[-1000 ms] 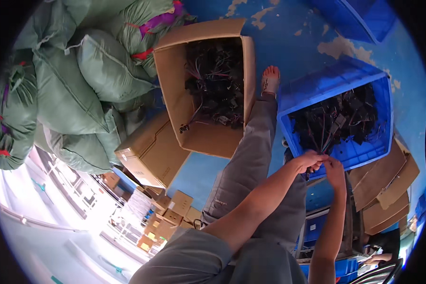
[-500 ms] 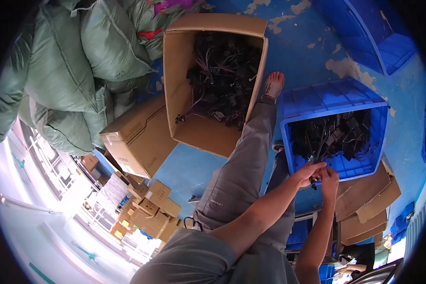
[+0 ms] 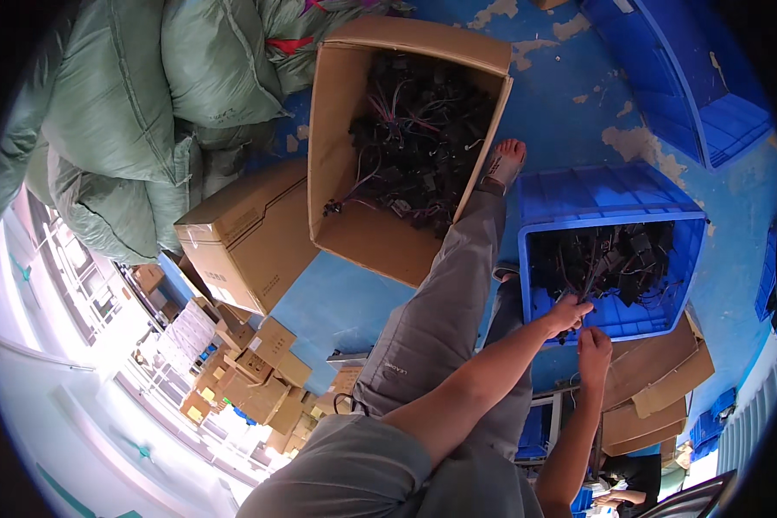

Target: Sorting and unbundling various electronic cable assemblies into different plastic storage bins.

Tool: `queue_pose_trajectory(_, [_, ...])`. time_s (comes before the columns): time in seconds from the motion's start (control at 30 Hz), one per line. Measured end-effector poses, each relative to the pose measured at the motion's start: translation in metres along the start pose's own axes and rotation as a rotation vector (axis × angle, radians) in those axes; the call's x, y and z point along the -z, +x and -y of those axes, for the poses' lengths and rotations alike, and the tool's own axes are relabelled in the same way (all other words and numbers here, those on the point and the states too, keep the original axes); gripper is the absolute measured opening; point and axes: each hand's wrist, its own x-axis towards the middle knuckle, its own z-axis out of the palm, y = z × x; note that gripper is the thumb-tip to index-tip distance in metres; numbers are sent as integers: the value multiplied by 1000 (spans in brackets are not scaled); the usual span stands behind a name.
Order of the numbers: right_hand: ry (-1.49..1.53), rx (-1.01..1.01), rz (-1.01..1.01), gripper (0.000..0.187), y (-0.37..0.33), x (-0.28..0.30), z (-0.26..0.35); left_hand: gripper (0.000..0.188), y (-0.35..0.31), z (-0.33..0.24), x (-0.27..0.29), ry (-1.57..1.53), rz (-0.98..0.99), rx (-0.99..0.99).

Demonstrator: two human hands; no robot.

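Observation:
My left hand is closed around a small bunch of dark wires with black connectors, held at the near rim of a blue plastic bin. Wires from the bunch stretch up toward the tangled black parts in the bin. Just to the right and nearer to me, my right hand has its fingers pinched together, slightly apart from the left. Whatever may be between those fingertips is too small to make out. An open cardboard box, left of my leg, contains many similar black wired parts.
Green stuffed sacks are piled at the far left. A closed carton stands beside the open box. Flattened cardboard lies under the bin, and another blue bin is at the far right. Another person's arm shows at lower right.
My right hand has drawn back toward me, away from my left hand, which still grips the wire bunch. The whole view has shifted slightly.

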Motion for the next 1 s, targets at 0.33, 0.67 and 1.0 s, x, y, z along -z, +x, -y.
queue_pose_trajectory(0.33, [-50, 124, -26, 22, -16, -2, 28, 20, 2, -11, -2, -71, 80, -34])
queue_pose_trajectory(0.67, [-276, 274, 32, 20, -36, -14, 41, 26, -19, -19, 23, -53, 151, 150])
queue_pose_trajectory(1.0, [-538, 384, 19, 14, -71, -4, 48, 33, -53, -21, 5, 185, 39, 309])
